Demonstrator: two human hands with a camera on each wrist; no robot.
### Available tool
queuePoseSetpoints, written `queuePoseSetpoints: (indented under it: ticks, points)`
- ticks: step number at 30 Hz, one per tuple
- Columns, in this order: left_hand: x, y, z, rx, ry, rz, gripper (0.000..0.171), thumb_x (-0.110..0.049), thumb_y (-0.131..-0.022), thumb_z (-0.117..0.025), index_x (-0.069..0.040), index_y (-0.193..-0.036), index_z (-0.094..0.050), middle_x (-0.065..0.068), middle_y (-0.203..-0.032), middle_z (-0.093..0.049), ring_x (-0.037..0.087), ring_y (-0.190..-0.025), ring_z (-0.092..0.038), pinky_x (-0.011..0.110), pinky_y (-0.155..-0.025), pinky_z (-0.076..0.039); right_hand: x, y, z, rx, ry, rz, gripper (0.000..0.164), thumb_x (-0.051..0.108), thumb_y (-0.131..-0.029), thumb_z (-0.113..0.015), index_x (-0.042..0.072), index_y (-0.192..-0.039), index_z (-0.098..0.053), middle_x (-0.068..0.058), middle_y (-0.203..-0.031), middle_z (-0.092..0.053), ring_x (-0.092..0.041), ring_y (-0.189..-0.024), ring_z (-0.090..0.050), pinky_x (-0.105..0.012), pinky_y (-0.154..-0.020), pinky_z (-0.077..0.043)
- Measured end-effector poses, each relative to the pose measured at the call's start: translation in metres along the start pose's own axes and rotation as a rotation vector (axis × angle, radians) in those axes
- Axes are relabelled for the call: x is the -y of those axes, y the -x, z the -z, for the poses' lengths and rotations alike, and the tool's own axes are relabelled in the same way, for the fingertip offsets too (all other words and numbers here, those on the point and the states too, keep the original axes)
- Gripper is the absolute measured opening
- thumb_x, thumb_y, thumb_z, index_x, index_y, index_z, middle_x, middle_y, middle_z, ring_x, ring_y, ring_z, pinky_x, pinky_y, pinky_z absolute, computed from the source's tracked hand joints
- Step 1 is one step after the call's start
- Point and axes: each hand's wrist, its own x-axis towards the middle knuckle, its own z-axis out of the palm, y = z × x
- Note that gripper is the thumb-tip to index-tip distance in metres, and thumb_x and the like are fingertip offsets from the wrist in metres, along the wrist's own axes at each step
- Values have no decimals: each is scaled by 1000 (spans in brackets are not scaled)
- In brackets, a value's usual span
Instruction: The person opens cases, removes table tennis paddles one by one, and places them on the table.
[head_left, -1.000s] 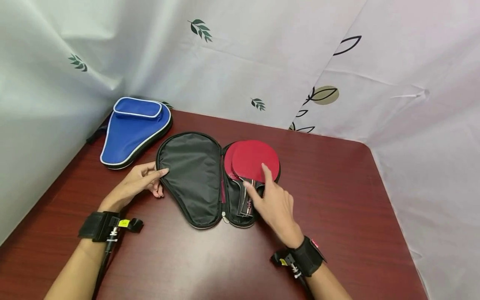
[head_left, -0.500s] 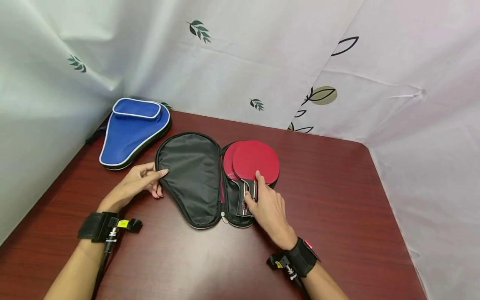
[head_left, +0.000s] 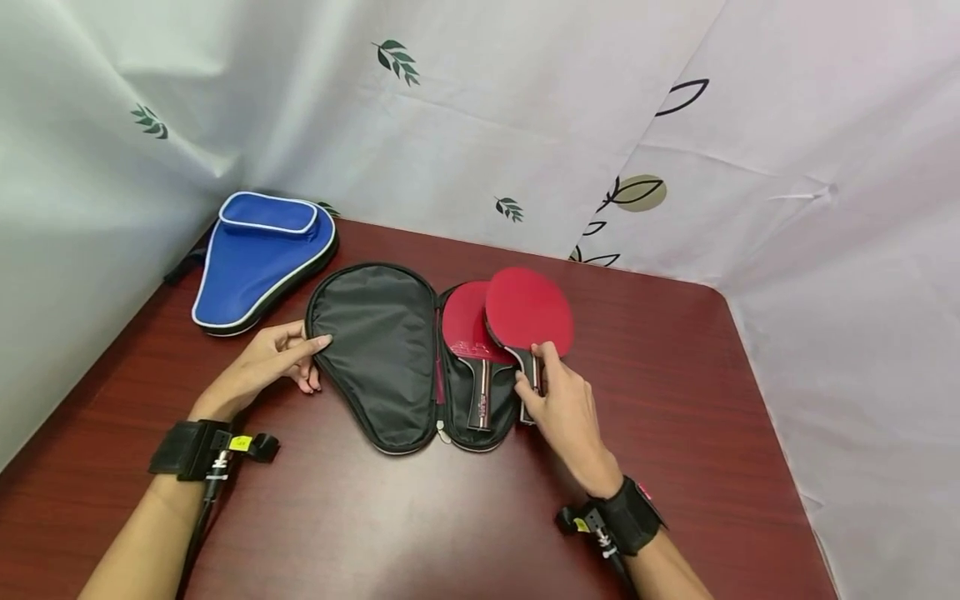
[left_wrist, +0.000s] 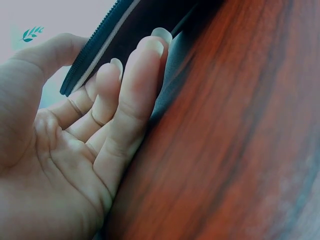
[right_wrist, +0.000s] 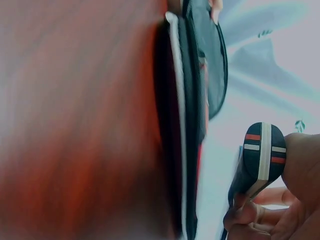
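An unzipped black paddle case (head_left: pixel 375 358) lies spread on the table. My left hand (head_left: pixel 273 362) pinches the left edge of its lid, thumb on the inner lining and fingers beneath; the left wrist view shows the zipper edge (left_wrist: pixel 95 50) between them. In the case's right half rests one red table tennis paddle (head_left: pixel 482 392), handle toward me. My right hand (head_left: pixel 562 400) grips a second red paddle (head_left: pixel 528 308) by its black handle, raised over the case's right side and overlapping the first. The right wrist view shows the striped handle end (right_wrist: pixel 264 152) apart from the case.
A closed blue paddle case (head_left: pixel 262 262) with white piping lies at the table's back left. White curtains (head_left: pixel 465 108) with leaf prints stand behind and at both sides. The brown table (head_left: pixel 660 400) extends to the right.
My right hand has taken hold of the upper paddle's handle and lifted it to the right, uncovering more of the lower paddle. My left hand keeps its pinch on the lid.
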Motion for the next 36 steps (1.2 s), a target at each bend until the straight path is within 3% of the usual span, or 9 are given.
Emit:
queuePoseSetpoints:
  ticks: [6, 15, 19, 29, 36]
  points:
    - [0, 5, 4, -8, -15, 7, 40, -31, -99, -66, 6, -92, -52, 15, -64, -58, 35, -63, -69, 48, -59, -59, -19, -3, 19, 0, 11, 18, 34, 20, -93, -72, 11, -123, -60, -3, -101, -71, -15, -57, -46, -33, -53, -39]
    - [6, 3, -2, 12, 5, -2, 37, -30, -100, -65, 5, -96, -53, 14, -66, -57, 36, -65, -69, 48, -58, -59, -68, 3, 44, -59, 84, 25, 38, 17, -88, -78, 7, -122, -64, -2, -76, -63, -11, -55, -42, -29, -52, -36]
    - [3, 5, 1, -10, -6, 8, 39, -32, -99, -66, 5, -94, -53, 15, -65, -58, 37, -65, -69, 49, -59, -59, -90, 1, 51, -73, 94, 34, 39, 15, -88, -79, 7, -124, -65, -3, -77, -66, -11, -55, -44, -28, -51, -36]
    - [0, 0, 0, 26, -1, -27, 35, -28, -101, -63, 4, -94, -52, 14, -65, -57, 36, -64, -69, 48, -58, -59, -132, 2, 74, -140, 138, -33, 36, 14, -88, -78, 6, -120, -66, -4, -67, -58, -15, -56, -49, -30, -52, -36]
    - [-1, 1, 0, 30, 11, -27, 34, -26, -101, -63, 5, -94, -52, 15, -65, -57, 37, -64, -69, 48, -58, -59, -160, 7, 85, -134, 162, -70, 33, 14, -89, -78, 4, -116, -63, -7, -71, -61, -18, -59, -53, -31, -52, -38]
